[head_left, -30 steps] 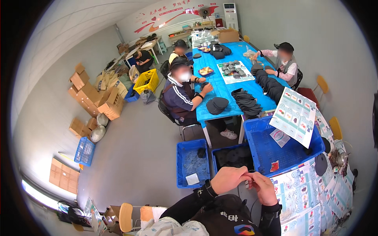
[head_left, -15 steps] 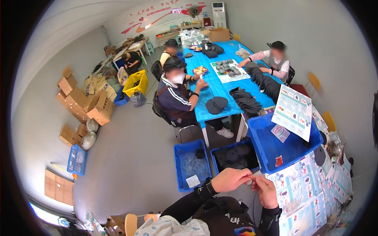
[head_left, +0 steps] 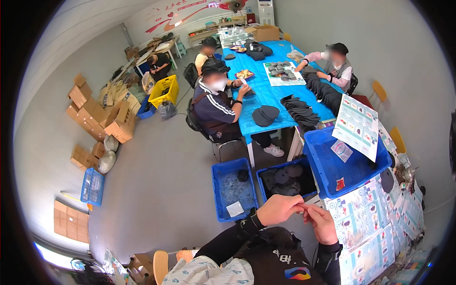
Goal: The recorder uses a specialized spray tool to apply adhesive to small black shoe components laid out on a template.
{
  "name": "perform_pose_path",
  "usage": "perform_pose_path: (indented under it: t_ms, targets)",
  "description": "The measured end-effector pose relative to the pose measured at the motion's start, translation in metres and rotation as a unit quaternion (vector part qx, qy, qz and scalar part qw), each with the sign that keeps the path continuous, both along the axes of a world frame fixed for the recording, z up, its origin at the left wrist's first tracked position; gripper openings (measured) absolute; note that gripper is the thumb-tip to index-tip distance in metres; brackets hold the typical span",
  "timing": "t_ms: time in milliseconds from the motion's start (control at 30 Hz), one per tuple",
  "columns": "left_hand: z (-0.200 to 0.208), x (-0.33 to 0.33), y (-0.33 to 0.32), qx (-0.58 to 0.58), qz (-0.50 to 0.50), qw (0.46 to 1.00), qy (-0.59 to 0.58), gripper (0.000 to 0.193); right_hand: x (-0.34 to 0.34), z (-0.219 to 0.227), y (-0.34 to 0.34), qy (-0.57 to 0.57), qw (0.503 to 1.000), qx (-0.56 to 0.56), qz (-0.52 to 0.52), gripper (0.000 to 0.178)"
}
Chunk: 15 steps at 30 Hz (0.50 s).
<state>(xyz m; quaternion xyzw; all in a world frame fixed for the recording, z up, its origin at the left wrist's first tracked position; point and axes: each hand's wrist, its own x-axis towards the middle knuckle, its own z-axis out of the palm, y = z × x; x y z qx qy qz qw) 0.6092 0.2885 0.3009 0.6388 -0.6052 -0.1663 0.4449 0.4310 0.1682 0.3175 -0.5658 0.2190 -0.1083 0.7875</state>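
My left hand and my right hand meet in front of my body, fingertips pinched together. Whatever lies between the fingertips, if anything, is too small to make out. Black sleeves and wrist straps cover both forearms. Just beyond my hands, a blue bin on the floor holds dark rounded pieces. To the right of my right hand, printed sheets cover the work surface. A blue crate sits beyond them, with a small clear bag and a red packet inside.
Another blue crate stands on the floor left of the dark pieces. Farther off, people sit around a blue-covered table bearing stacked dark pieces. A printed board leans over the right crate. Cardboard boxes line the left wall.
My view has shifted slightly, and my hands sit a little higher in it, still pinched together. The seated person in the striped shirt has brought both hands over a dark piece at the table.
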Motion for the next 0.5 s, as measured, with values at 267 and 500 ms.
perform_pose_path:
  t_ms: [267, 500]
  targets:
    - [0.005, -0.005, 0.012, 0.014, 0.003, 1.0, -0.014, 0.012, -0.002, -0.001, 0.001, -0.001, 1.0, -0.016, 0.022, 0.029]
    - [0.002, -0.012, 0.011, 0.025, -0.008, 0.999, -0.019, 0.013, -0.011, -0.006, -0.001, 0.005, 1.0, -0.015, 0.017, 0.028]
